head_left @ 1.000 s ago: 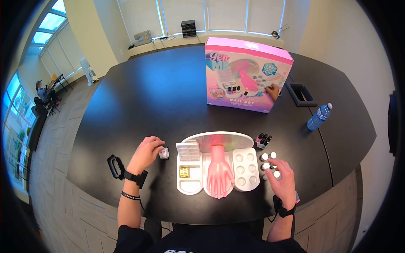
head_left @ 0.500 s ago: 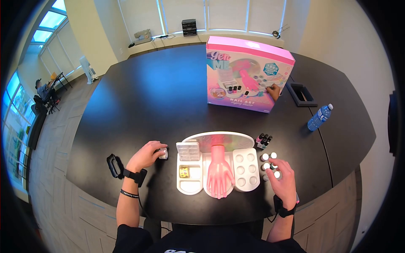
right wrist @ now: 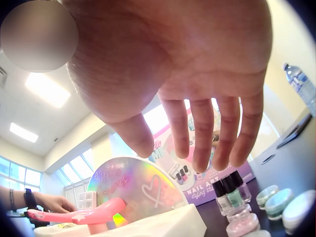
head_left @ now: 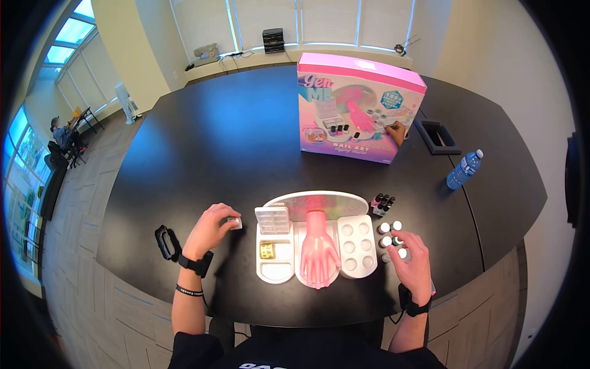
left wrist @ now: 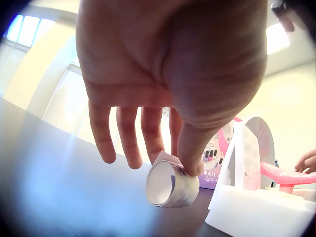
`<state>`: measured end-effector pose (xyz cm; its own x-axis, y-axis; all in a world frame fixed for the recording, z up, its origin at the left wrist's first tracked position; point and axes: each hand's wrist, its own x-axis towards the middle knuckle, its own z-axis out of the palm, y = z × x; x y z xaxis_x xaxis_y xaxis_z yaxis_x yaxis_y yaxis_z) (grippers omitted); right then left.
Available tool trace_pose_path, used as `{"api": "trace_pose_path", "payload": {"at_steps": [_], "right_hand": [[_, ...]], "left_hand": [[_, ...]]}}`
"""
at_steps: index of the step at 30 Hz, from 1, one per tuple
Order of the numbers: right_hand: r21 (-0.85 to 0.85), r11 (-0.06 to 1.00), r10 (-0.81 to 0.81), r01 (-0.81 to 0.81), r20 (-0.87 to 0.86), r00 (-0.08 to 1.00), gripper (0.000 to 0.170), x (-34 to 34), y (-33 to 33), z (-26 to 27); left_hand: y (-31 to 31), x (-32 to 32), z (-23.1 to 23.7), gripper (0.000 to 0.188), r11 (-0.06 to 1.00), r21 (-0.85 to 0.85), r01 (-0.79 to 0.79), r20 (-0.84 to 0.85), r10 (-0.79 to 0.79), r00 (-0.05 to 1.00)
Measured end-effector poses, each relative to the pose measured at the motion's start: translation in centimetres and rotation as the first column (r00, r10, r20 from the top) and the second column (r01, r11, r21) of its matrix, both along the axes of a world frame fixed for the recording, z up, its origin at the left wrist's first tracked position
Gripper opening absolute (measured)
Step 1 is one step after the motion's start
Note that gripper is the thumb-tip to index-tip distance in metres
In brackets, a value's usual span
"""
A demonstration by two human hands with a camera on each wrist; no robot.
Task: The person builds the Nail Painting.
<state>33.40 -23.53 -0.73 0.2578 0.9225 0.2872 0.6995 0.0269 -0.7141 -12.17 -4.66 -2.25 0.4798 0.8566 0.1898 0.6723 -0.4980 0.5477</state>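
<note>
My left hand (head_left: 212, 229) pinches a small white roll (head_left: 235, 223) between thumb and fingertips, left of the white tray (head_left: 275, 272). In the left wrist view the roll (left wrist: 173, 185) shows its hollow round end, and the other fingers hang down. On the tray lies a pink model hand (head_left: 318, 252), with a yellow roll (head_left: 267, 249) in a left compartment. Over several small lidded jars (head_left: 385, 228) hovers my right hand (head_left: 413, 264), fingers relaxed and apart. The right wrist view shows nothing in that hand (right wrist: 173, 64); jars (right wrist: 279, 201) and dark-capped bottles (right wrist: 233, 192) stand below.
Behind the tray stands a pink box (head_left: 359, 111). A water bottle (head_left: 464, 170) and a dark table insert (head_left: 437, 136) are at the right. Small polish bottles (head_left: 382, 204) sit behind the jars. A black strap-like object (head_left: 166, 242) lies at the far left.
My left fingers have closed around the white roll, which has shifted slightly left. My right hand stays almost still above the jars.
</note>
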Motion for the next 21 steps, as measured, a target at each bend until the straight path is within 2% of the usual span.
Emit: {"api": "trace_pose_path", "payload": {"at_steps": [9,11,15,21], "right_hand": [[0.028,1.000,0.002,-0.003,0.035,0.999,0.032,0.1,-0.1,-0.2],[0.055,0.998,0.008,-0.011,0.064,0.998,0.031,0.0,-0.1,-0.3],[0.001,1.000,0.017,-0.017,0.012,1.000,0.035,-0.3,0.1,0.1],[0.050,0.998,0.041,-0.044,0.065,0.997,0.031,-0.3,0.3,-0.3]], "left_hand": [[-4.8,2.1,2.7,0.022,0.996,0.051,-0.079,0.129,0.072,0.989],[-5.4,2.7,2.6,0.022,0.994,0.099,-0.045,0.168,0.027,0.985],[-6.4,4.6,3.1,0.022,0.992,0.121,0.031,0.162,-0.051,0.986],[-6.7,7.1,1.8,0.023,0.991,0.072,0.115,0.179,-0.127,0.976]]}}
